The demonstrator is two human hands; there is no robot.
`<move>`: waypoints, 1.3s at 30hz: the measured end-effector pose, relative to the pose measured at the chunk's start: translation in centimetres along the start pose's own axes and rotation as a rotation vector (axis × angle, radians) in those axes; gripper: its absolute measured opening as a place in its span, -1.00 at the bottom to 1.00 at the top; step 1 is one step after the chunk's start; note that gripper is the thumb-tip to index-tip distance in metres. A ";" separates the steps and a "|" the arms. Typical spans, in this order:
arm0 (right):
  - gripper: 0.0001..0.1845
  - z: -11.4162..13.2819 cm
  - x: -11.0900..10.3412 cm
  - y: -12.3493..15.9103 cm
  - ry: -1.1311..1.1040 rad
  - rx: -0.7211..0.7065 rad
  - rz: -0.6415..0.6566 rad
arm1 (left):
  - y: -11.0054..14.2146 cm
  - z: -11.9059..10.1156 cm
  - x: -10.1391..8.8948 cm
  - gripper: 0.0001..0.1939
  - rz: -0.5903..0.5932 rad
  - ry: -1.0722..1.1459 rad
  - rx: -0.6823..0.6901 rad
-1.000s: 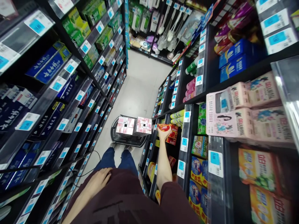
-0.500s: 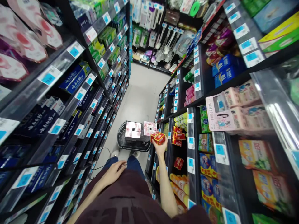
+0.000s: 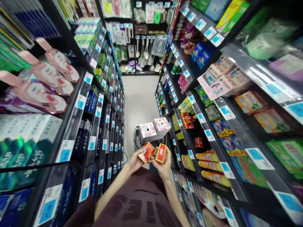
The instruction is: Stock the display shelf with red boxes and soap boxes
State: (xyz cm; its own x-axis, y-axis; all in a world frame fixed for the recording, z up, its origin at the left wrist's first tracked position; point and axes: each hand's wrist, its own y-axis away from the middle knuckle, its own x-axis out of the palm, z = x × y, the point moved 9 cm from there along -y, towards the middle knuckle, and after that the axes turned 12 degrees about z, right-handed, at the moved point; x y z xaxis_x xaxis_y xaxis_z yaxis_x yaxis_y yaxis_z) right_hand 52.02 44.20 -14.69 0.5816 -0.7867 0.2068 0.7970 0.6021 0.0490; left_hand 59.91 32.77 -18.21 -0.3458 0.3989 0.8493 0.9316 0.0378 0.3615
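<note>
My left hand [image 3: 135, 161] is closed around a small red and yellow box [image 3: 147, 152], which is tilted with its broad face up. Close beside it, my right hand [image 3: 165, 166] grips a second red and yellow box [image 3: 161, 153], held more upright. Both boxes are in front of my body, just above the near side of a black shopping basket [image 3: 135, 138] on the floor. Blocks of pink and white boxes [image 3: 148, 130] stand in the basket. Similar red boxes [image 3: 188, 120] are stacked on the right shelf, and a single red box [image 3: 198, 142] lies nearer.
Tall shelves line both sides of a narrow aisle with a pale floor [image 3: 139, 97]. Yellow-orange bottles [image 3: 209, 165] lie on the right shelf below the red boxes. Toothpaste boxes [image 3: 81, 135] fill shelves on the left. Hanging utensils [image 3: 145, 52] close off the far end.
My left hand has risen from my lap and now holds a red and yellow box. My right hand has come in from the right shelf toward it. The view has shifted.
</note>
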 end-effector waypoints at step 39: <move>-0.35 0.1 -20.8 22.5 -0.746 0.166 -0.842 | -2.3 8.3 26.3 -0.43 0.675 -1.400 0.527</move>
State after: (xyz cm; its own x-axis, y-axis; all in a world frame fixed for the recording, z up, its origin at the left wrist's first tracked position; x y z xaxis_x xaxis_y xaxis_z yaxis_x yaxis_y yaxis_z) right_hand 57.83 74.15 -17.82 -0.4153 -0.7056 0.5741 0.8246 -0.0255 0.5652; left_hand 49.63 50.83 0.14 0.2066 0.9295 -0.3056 0.8972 -0.3046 -0.3198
